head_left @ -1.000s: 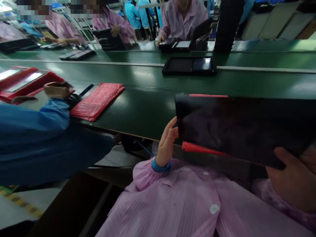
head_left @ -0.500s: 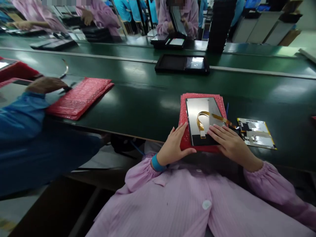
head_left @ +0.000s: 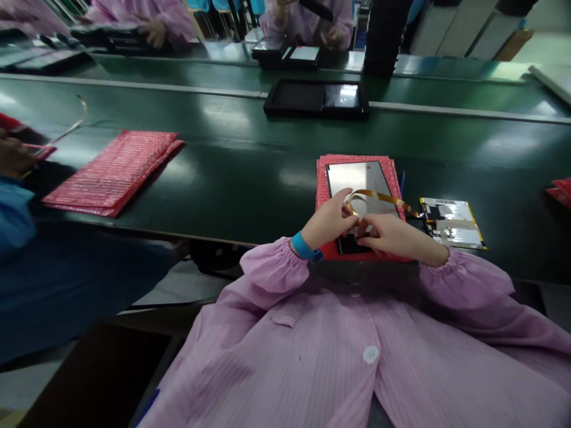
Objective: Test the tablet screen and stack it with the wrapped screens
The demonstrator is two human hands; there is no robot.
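- On a red pouch (head_left: 321,181) lies the panel (head_left: 371,178), near the bench edge in front of the person.
- Over the panel arches an orange-brown cable (head_left: 378,195), its right end meeting a board (head_left: 452,223) flat on the green bench (head_left: 241,196).
- At the cable's looped end, the left hand (head_left: 330,221) curls its fingers, nearly closed; whether they pinch the cable, I cannot tell.
- Beside it, the right hand (head_left: 395,235) has thumb and fingers close together at the same end; its hold is hidden too.
- Just right of the pouch, a thin blue thing (head_left: 402,181).
- Farther back, a black tray (head_left: 294,98).
- Well left, red sleeves (head_left: 116,169), stacked, near a co-worker's hand (head_left: 13,156).
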